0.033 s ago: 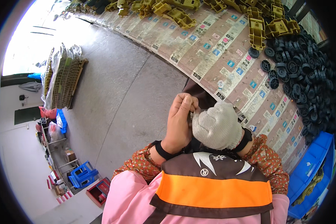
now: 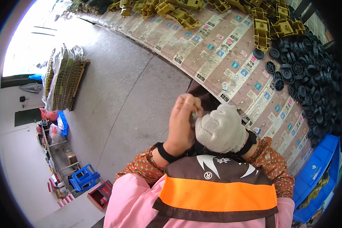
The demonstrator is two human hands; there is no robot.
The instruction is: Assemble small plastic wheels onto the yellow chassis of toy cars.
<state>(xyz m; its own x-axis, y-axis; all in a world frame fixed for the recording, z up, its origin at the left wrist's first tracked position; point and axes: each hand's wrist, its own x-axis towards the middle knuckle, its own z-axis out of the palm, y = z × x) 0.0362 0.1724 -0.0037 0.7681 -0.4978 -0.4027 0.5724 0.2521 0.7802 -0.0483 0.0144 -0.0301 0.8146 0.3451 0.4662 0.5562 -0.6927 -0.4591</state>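
My left hand (image 2: 182, 123) is bare, with a black band at the wrist. Its fingers curl inward at the table's near edge, and a small greyish bit shows at their tips, too blurred to name. Close against it on the right is my right hand (image 2: 221, 129), in a pale grey knitted glove and closed into a fist. The glove's back hides whatever its fingers hold. Both hands meet in front of my brown apron (image 2: 212, 167), which has an orange band.
Black plastic wheels (image 2: 307, 72) are heaped at the table's right, beside yellow-olive plastic parts (image 2: 261, 28). The table (image 2: 231, 72) carries a printed covering. A blue bin (image 2: 317, 167) stands at lower right, a blue stool (image 2: 83, 178) at lower left, and a wrapped stack (image 2: 62, 79) farther back.
My left hand's fingers have shifted slightly, the thumb turning down out of sight, and a small greyish bit now shows at the tips. My right hand stays in place.
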